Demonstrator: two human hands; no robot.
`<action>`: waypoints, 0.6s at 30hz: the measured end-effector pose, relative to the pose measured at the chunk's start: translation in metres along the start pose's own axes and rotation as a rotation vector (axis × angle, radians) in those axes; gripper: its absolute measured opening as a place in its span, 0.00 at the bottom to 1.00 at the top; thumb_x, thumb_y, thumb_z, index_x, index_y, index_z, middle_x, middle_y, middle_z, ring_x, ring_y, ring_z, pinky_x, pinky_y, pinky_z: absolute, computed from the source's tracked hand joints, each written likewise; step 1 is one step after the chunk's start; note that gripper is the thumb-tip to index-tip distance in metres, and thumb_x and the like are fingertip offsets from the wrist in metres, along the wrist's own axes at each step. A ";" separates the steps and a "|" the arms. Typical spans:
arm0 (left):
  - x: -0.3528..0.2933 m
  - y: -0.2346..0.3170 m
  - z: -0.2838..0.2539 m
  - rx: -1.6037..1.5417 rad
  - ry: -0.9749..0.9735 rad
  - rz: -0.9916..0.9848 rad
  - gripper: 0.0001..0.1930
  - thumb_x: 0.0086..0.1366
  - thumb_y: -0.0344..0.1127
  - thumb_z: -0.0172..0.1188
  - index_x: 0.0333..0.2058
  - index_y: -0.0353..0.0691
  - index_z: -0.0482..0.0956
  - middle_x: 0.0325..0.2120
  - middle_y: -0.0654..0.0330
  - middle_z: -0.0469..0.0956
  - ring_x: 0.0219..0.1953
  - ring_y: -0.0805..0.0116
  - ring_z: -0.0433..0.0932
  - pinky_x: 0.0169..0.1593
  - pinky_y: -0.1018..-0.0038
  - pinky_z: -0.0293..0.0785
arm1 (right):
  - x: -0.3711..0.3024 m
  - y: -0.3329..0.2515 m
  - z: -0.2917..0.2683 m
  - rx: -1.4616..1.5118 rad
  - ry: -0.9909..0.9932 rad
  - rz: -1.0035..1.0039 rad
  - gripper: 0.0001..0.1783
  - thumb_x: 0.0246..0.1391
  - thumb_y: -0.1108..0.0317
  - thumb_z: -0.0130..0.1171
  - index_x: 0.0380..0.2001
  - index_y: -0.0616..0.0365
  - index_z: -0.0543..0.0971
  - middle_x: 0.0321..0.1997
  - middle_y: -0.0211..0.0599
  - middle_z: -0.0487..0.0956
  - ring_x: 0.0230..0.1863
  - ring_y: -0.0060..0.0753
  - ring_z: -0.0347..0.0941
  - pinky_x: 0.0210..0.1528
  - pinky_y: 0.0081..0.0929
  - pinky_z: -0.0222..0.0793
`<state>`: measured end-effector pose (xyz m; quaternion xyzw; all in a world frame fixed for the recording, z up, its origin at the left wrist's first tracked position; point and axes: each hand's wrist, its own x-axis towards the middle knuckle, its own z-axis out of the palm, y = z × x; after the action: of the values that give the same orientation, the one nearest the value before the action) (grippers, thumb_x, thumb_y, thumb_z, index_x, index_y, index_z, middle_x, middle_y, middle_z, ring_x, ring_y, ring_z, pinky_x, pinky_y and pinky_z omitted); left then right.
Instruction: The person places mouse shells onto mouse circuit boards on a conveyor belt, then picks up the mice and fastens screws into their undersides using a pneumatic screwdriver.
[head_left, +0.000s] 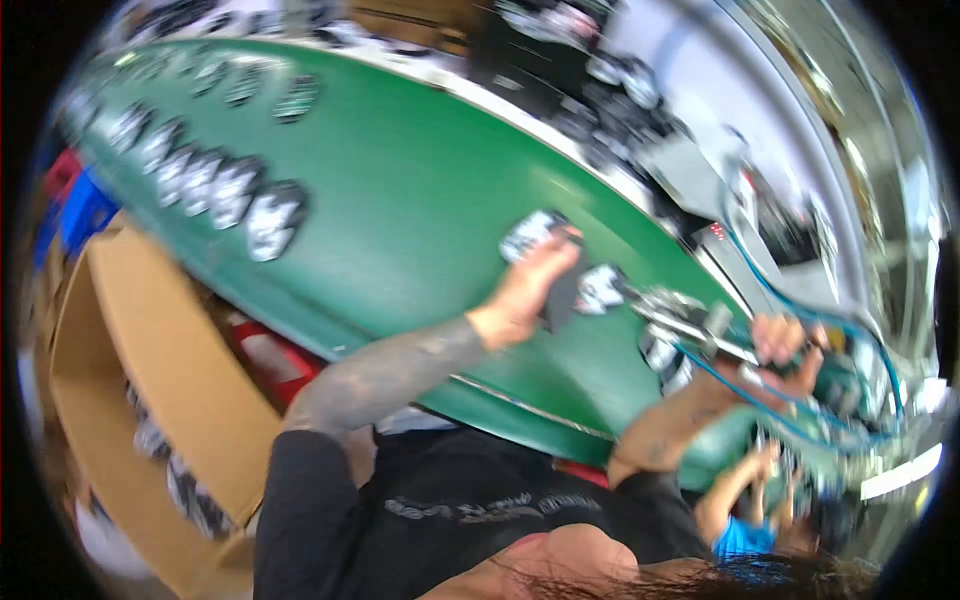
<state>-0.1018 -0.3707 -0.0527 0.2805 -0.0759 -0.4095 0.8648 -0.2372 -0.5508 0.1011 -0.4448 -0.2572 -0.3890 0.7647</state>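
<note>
My left hand [528,285] is closed round a dark, flat-sided part [564,296] above the green belt. Just beyond its fingers lies a black-and-white part [522,238], and to the right sits another black-and-white piece [600,289]. The tip of a long metal hand tool [692,328] with a teal hose points toward that second piece. Fingers of my right hand [785,348] wrap round the tool's rear end. Under the tool rests one more black-and-white part [664,358]. Motion blur hides fine detail.
Rows of similar parts [275,222] lie along the left of the green conveyor belt [400,170]. An open cardboard box [165,370] holding parts stands at lower left. The teal hose [893,380] loops at right. Another person in blue [745,535] works at lower right.
</note>
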 end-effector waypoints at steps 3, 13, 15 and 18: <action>0.000 -0.002 0.001 -0.090 -0.034 -0.057 0.23 0.67 0.44 0.52 0.58 0.48 0.64 0.42 0.59 0.71 0.36 0.69 0.76 0.37 0.67 0.81 | -0.005 0.005 0.010 -0.091 0.015 -0.019 0.17 0.61 0.58 0.43 0.48 0.56 0.69 0.22 0.32 0.68 0.20 0.26 0.63 0.29 0.29 0.58; -0.006 -0.008 0.009 -0.055 -0.158 -0.130 0.26 0.67 0.47 0.50 0.60 0.44 0.59 0.47 0.57 0.69 0.39 0.66 0.76 0.40 0.66 0.80 | -0.009 0.005 0.007 -0.120 0.035 -0.041 0.16 0.61 0.59 0.42 0.47 0.55 0.69 0.22 0.32 0.68 0.22 0.26 0.63 0.30 0.30 0.58; -0.007 -0.008 0.008 -0.052 -0.149 -0.125 0.26 0.67 0.47 0.50 0.61 0.44 0.59 0.48 0.57 0.69 0.39 0.66 0.76 0.40 0.66 0.80 | -0.009 0.005 0.005 -0.126 0.029 -0.033 0.17 0.61 0.58 0.42 0.48 0.55 0.69 0.23 0.32 0.68 0.22 0.27 0.63 0.30 0.30 0.58; -0.008 -0.006 0.009 -0.051 -0.150 -0.116 0.26 0.67 0.46 0.50 0.61 0.45 0.59 0.49 0.57 0.69 0.39 0.66 0.76 0.40 0.66 0.80 | -0.009 0.005 0.004 -0.148 0.040 -0.043 0.18 0.61 0.57 0.43 0.48 0.55 0.71 0.23 0.32 0.68 0.22 0.27 0.63 0.30 0.30 0.58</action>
<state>-0.1146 -0.3717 -0.0476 0.2309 -0.1133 -0.4806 0.8384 -0.2386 -0.5429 0.0942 -0.4866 -0.2217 -0.4320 0.7262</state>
